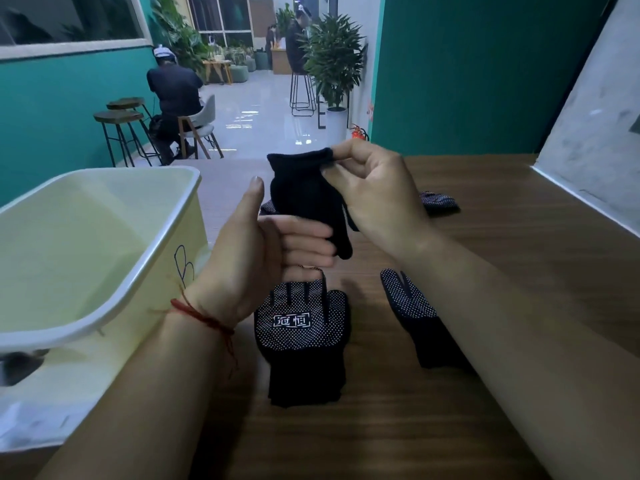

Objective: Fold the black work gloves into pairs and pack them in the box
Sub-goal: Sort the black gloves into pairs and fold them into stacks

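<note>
At the far left the pale yellow box (157,242) stands open on the wooden table (502,278), and no glove shows in the part of its inside that is in view. Just right of it the left hand (263,251) has its 4 fingers curled round the lower, finger end of the held glove (304,195), thumb standing straight up alongside. This glove is lifted above the table, cuff uppermost, plain side to the camera. Below it lies a dotted glove with a white logo (301,334), flat, palm up, apparently on top of another. The right hand (374,188) pinches the held glove's cuff between thumb and forefinger, its other fingers loosely bent. Under the right forearm lies 1 more dotted glove (419,323), and a further glove (438,200) sits beyond the right hand. The step looks like pairing: the next move probably calls for matching this glove to a mate, cuffs aligned, before folding.
</note>
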`<state>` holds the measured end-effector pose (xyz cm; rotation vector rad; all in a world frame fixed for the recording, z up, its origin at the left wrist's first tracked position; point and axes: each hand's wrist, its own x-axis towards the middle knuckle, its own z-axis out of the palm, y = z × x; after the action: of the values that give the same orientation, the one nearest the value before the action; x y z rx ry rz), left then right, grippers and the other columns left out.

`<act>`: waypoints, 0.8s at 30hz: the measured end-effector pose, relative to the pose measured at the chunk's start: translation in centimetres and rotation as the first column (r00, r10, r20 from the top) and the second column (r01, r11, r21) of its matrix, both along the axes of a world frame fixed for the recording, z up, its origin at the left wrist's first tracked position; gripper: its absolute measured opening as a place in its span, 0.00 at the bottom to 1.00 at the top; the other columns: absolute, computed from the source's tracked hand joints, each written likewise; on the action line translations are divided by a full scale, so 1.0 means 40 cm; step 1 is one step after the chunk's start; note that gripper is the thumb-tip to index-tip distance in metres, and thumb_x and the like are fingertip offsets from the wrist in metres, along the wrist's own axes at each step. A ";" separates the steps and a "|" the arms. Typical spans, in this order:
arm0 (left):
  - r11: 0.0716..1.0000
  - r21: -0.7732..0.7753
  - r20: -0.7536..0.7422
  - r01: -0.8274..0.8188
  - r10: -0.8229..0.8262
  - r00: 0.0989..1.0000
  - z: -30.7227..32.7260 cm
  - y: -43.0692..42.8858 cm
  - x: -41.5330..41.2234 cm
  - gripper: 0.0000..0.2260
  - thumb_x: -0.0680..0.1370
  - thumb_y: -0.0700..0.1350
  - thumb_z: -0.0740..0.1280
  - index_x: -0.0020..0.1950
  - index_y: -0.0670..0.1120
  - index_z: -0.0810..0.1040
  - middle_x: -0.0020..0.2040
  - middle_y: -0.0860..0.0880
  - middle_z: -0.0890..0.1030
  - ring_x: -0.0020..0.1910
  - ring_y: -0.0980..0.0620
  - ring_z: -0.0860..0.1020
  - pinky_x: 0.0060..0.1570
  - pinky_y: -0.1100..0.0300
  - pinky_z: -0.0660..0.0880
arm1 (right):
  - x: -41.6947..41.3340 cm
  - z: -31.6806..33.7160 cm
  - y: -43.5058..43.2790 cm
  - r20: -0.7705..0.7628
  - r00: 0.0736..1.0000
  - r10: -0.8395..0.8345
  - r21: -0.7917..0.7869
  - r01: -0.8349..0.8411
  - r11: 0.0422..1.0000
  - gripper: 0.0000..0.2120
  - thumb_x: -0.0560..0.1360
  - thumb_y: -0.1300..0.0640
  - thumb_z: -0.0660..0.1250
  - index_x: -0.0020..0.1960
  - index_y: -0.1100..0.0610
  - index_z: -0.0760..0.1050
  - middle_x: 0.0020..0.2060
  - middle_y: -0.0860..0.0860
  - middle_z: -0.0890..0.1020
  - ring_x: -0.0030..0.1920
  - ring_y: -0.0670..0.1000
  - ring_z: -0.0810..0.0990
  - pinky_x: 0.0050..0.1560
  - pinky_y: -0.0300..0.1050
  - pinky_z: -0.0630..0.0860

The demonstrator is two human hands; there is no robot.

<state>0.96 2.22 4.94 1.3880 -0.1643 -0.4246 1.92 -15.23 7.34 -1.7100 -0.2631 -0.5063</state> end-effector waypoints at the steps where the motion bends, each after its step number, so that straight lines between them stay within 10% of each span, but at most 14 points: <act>1: 0.996 -0.030 -0.061 0.082 -0.084 0.995 -0.009 0.005 0.007 0.47 0.81 0.73 0.41 0.59 0.36 0.85 0.53 0.35 0.86 0.53 0.38 0.87 0.49 0.50 0.83 | -0.004 -0.008 0.006 0.013 0.999 0.039 0.011 -0.039 0.999 0.03 0.82 0.60 0.72 0.52 0.55 0.84 0.45 0.47 0.90 0.49 0.47 0.88 0.58 0.47 0.83; 6: 0.951 -0.305 -0.189 0.050 -0.112 0.976 -0.030 0.028 0.024 0.50 0.77 0.79 0.47 0.74 0.36 0.73 0.70 0.32 0.77 0.68 0.35 0.79 0.72 0.39 0.72 | -0.064 -0.086 0.026 0.057 0.987 0.150 -0.092 -0.144 0.985 0.09 0.78 0.63 0.70 0.53 0.53 0.86 0.54 0.47 0.88 0.59 0.47 0.86 0.65 0.51 0.80; 12: 0.915 -0.396 -0.318 -0.074 -0.061 0.946 -0.007 0.026 -0.001 0.45 0.81 0.73 0.52 0.64 0.31 0.82 0.63 0.31 0.82 0.55 0.33 0.85 0.45 0.36 0.84 | -0.146 -0.167 0.007 0.049 0.970 0.239 -0.297 -0.214 0.931 0.10 0.78 0.66 0.71 0.55 0.56 0.86 0.62 0.46 0.86 0.69 0.48 0.80 0.75 0.48 0.74; 19: 0.927 -0.373 -0.438 -0.037 -0.141 0.888 -0.036 0.051 0.016 0.49 0.80 0.74 0.50 0.76 0.28 0.67 0.73 0.27 0.72 0.73 0.28 0.73 0.71 0.38 0.68 | -0.230 -0.206 0.002 -0.006 0.972 0.233 -0.441 -0.212 0.872 0.12 0.80 0.65 0.71 0.56 0.51 0.86 0.63 0.41 0.84 0.68 0.41 0.80 0.71 0.40 0.73; 24: 0.954 -0.276 -0.490 -0.120 -0.032 0.871 -0.036 0.048 0.020 0.47 0.82 0.71 0.50 0.68 0.26 0.72 0.64 0.25 0.79 0.56 0.25 0.83 0.46 0.29 0.81 | -0.246 -0.211 -0.008 -0.097 0.964 0.249 -0.419 -0.266 0.868 0.12 0.80 0.66 0.70 0.56 0.51 0.86 0.64 0.40 0.84 0.69 0.39 0.78 0.71 0.35 0.71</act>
<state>1.77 4.16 3.51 0.9472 0.2162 -0.6728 -7.90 -15.56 -1.10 -2.0699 -0.6030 -0.2212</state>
